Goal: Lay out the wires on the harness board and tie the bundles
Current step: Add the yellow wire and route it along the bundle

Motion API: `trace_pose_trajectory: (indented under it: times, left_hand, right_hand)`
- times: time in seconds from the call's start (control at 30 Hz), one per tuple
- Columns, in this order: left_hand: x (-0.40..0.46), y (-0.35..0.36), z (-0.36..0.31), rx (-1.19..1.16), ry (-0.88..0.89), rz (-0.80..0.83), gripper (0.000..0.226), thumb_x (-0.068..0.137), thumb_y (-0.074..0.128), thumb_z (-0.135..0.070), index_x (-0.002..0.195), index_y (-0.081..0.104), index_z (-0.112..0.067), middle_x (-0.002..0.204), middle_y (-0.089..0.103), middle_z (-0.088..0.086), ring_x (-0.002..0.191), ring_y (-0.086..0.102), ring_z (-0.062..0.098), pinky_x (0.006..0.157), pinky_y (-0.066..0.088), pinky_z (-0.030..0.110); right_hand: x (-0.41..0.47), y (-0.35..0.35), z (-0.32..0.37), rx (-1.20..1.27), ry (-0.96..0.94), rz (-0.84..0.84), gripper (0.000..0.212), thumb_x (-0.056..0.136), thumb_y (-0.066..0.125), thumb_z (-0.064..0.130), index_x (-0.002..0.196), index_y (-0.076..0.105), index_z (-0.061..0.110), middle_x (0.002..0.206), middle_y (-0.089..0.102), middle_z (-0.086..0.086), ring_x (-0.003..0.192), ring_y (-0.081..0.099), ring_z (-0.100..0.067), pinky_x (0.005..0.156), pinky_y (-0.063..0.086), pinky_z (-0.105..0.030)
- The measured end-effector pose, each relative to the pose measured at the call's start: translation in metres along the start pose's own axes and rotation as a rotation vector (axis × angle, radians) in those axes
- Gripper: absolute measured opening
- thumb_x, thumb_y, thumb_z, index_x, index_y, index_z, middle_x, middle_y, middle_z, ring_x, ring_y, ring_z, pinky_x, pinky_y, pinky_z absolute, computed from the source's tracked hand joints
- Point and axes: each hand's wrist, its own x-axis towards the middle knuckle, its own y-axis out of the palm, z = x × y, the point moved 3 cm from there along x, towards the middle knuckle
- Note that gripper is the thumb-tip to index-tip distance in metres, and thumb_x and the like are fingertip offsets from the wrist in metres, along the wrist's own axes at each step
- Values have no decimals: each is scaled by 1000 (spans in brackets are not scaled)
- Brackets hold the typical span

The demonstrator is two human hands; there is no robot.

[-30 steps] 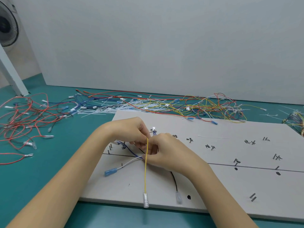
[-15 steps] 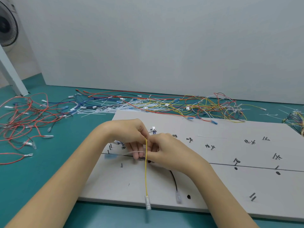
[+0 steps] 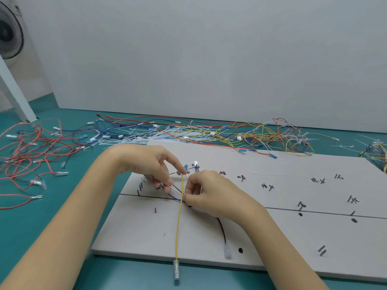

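The grey harness board lies on the teal table, marked with black lines, pegs and labels. My left hand and my right hand meet over its left part. A yellow wire runs from between my fingers down past the board's front edge, ending in a clear terminal. My left fingers pinch the top of the yellow wire and thin white and blue wires. My right hand pinches the wires where they cross. A black wire leaves under my right hand to a clear terminal.
Loose red and black wires sprawl on the table at left. A heap of yellow, red and blue wires with white cable ties lies behind the board. A fan stands at far left, a white wall behind.
The white wire with its blue terminal has been lifted off the board's left part into my hands. My left index finger has moved up and right; the yellow wire still hangs.
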Motion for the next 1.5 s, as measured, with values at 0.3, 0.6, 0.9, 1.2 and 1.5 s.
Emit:
trace_pose_trajectory:
  times: [0.3,0.6,0.9,1.2,1.5]
  left_hand:
    - [-8,-17,23,-66,-38,-3,24,83,75,-9,105,74,-20,85,74,8,82,70,18,69,54,21]
    - [-11,-27,36,-157,-46,2,24,86,69,-2,104,75,-15,102,75,11,90,71,12,74,54,17]
    - [-8,-33,44,-138,-91,-139,14,77,78,-10,90,80,-15,93,76,10,82,71,10,69,53,15]
    - [-1,-30,48,-45,-198,-166,9,74,81,-18,83,80,-16,97,76,1,82,64,9,67,51,15]
    - [4,-26,45,-8,-265,-206,3,73,79,-13,72,78,-15,81,73,3,61,51,8,54,42,15]
  right_hand:
    - [1,3,1,-34,-10,-2,10,82,58,27,73,58,24,67,55,13,68,48,-1,63,41,-26]
    - [2,3,1,-52,-15,-5,12,84,58,30,75,59,23,69,55,13,70,48,-5,63,40,-26]
    - [2,3,0,-50,-24,-10,13,86,58,31,77,59,22,69,55,13,72,48,-7,65,41,-27]
    - [3,5,-2,-71,-22,-16,15,85,58,30,71,56,26,68,54,13,72,49,-5,63,40,-27]
    - [2,4,-2,-43,-13,4,14,88,53,29,75,58,24,74,60,11,74,50,-6,68,46,-29]
